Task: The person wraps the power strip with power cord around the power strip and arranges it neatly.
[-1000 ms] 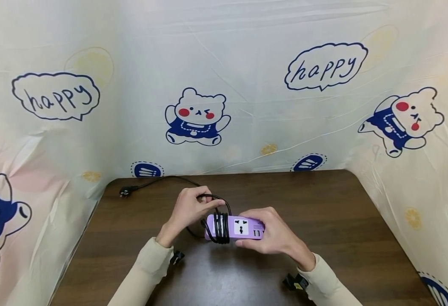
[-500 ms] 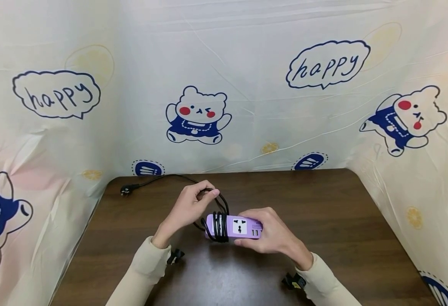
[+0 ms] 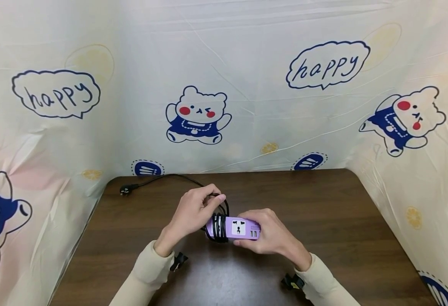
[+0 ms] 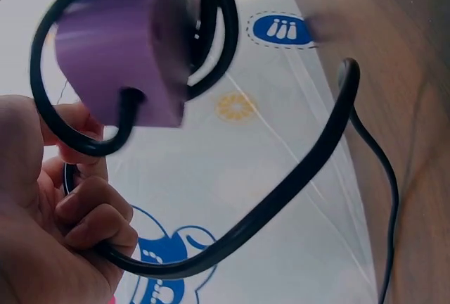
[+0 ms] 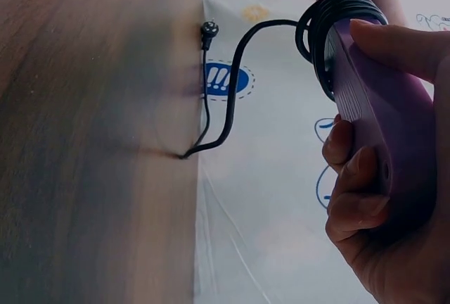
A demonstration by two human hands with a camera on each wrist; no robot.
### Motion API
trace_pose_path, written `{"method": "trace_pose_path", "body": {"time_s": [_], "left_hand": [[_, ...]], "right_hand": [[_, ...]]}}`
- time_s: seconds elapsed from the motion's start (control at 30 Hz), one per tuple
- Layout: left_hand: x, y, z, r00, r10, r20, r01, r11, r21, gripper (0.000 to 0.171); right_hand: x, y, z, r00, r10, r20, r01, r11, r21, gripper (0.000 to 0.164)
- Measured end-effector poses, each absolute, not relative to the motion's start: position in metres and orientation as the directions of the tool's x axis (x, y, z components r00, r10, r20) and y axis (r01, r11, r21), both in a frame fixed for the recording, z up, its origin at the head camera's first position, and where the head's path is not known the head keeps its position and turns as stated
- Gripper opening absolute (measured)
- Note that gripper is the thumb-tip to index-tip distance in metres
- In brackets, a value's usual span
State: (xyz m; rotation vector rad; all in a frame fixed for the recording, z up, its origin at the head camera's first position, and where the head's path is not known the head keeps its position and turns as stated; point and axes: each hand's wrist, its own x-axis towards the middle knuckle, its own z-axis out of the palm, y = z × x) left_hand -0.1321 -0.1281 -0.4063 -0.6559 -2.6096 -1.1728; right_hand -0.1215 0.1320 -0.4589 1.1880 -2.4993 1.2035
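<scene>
A purple power strip [image 3: 243,228] with a white socket and USB ports is held up over the table. My right hand [image 3: 267,231] grips its right end, thumb on one side and fingers curled round the other. Several turns of black cord [image 3: 220,228] wrap its left part. Behind that end, my left hand [image 3: 195,208] holds the cord; in the left wrist view its fingers [image 4: 98,209] curl round it. The cord leaves the end face of the purple strip [image 4: 105,43] in a loop. In the right wrist view the wound turns [image 5: 344,12] sit beside my thumb.
The cord's loose end runs along the back of the brown wooden table [image 3: 304,195] to a black plug [image 3: 126,189] at the far left corner. A printed curtain [image 3: 254,106] stands round the back and sides of the table.
My left hand rose slightly with the cord, then came down and right, nearer the power strip. The strip and my right hand shifted very slightly left.
</scene>
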Motion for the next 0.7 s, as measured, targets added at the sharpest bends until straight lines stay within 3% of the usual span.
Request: {"method": "trace_pose_path", "body": {"time_s": [0.7], "left_hand": [[-0.109, -0.109, -0.409, -0.832, 0.297, 0.468, 0.528, 0.681, 0.508, 0.013]], "right_hand": [[-0.129, 0.135, -0.468, -0.719, -0.577, 0.388, -0.672, 0.431, -0.602, 0.045]]}}
